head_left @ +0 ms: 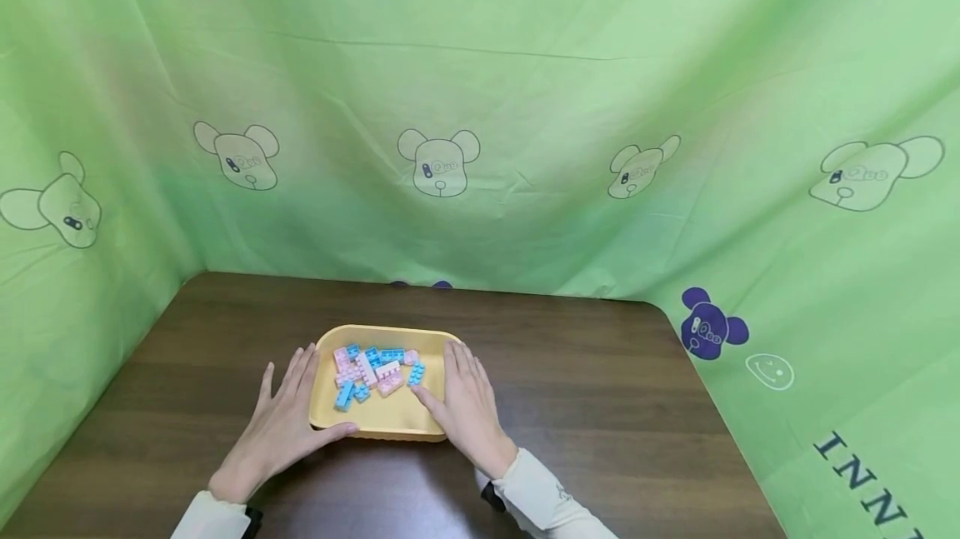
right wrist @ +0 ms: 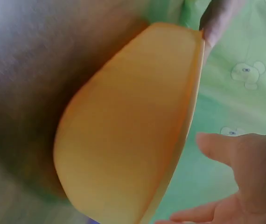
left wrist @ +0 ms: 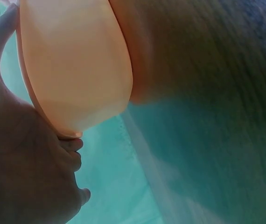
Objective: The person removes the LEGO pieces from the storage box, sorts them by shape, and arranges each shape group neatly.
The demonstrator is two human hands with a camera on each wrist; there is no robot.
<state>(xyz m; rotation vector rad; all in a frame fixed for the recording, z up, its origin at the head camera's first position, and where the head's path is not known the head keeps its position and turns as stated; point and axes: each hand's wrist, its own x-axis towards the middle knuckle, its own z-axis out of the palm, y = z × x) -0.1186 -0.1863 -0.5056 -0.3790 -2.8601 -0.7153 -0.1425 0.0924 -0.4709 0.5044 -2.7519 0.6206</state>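
Observation:
A shallow yellow tray [head_left: 397, 421] with rounded corners stands on the table and holds pink building bricks [head_left: 365, 370] and blue building bricks [head_left: 345, 396]. At its left side is my left hand [head_left: 281, 426], the fingers extended along the rim and the thumb spread to the front edge. The left wrist view shows that hand [left wrist: 30, 158] against the tray's outer wall [left wrist: 77, 65]. My right hand [head_left: 468, 410] lies at the right rim, fingers extended and thumb reaching over the tray. In the right wrist view, the right thumb stands apart from the tray [right wrist: 119, 130].
Dark wooden table surface [head_left: 585, 406] surrounds the tray. Green fabric [head_left: 525, 106] printed with bear heads hangs behind the table and along both sides.

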